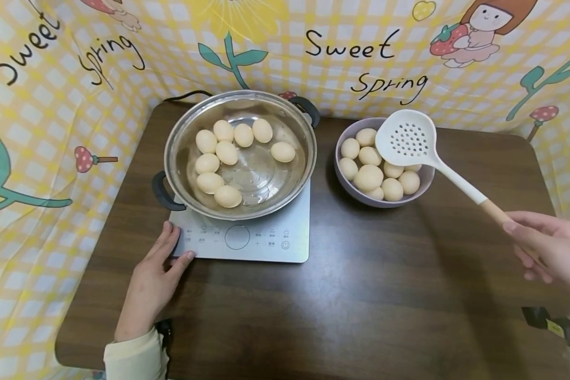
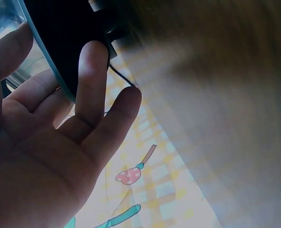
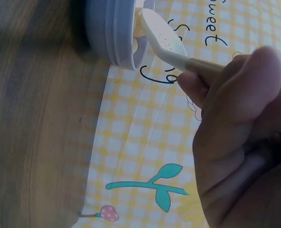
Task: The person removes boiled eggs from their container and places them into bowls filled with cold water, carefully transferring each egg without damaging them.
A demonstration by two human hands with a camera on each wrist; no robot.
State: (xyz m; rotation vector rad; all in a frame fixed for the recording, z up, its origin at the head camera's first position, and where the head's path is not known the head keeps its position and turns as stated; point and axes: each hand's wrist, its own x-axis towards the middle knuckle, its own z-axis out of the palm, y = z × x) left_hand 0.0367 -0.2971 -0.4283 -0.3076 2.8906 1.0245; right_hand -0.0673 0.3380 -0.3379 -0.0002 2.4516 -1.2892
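My right hand (image 1: 551, 245) grips the wooden handle of a white skimmer (image 1: 408, 138) with round holes. Its bowl hangs over the right part of a purple bowl (image 1: 344, 184) heaped with pale eggs (image 1: 368, 178), hiding some of them. No egg lies on the skimmer. My left hand (image 1: 154, 277) rests at the front left corner of a silver induction cooker (image 1: 266, 252), fingers extended and touching its edge. In the left wrist view, the hand's fingers lie along the cooker's dark underside (image 2: 59, 38). On the cooker stands a steel pot (image 1: 294, 182) holding several eggs (image 1: 228, 196).
The pot has two black handles (image 1: 307, 111), one at the back right, one at the front left. A black cord (image 1: 187, 96) runs behind it. A brown wooden table (image 1: 361, 295) carries everything. Yellow checked cloth (image 1: 285, 63) with printed figures rises at the back and sides.
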